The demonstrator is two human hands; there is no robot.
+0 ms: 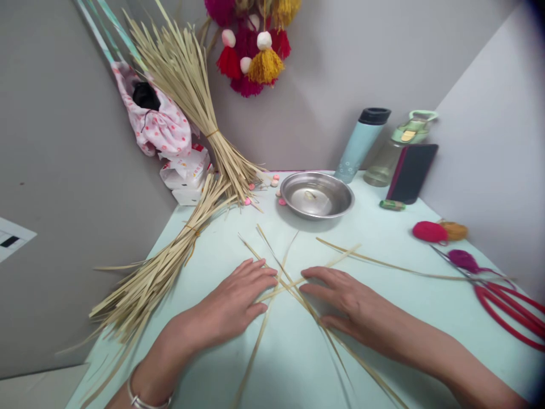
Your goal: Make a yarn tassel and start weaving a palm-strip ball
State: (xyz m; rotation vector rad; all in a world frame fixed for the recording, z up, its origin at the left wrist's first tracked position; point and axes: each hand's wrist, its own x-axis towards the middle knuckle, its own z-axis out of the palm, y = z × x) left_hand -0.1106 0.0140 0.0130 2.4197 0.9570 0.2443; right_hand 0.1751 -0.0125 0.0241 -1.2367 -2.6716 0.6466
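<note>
Several thin straw strips (283, 282) lie crossed over one another on the pale table between my hands. On the left side of the crossing, my left hand (242, 295) rests with fingers stretched out, its fingertips touching the strips. Opposite it, my right hand (340, 298) has its fingers apart, pressing lightly on the strips near the crossing. Neither hand is closed around anything. Beyond the right hand lies one loose longer strip (395, 267), running toward the scissors.
A metal bowl (349, 199) of water stands at the back. Straw bundles (170, 261) lie left. Red-handled scissors (502, 301) and yarn balls (430, 232) are at right, before a phone (413, 173), a blue flask (361, 145) and a green-lidded bottle (383, 165).
</note>
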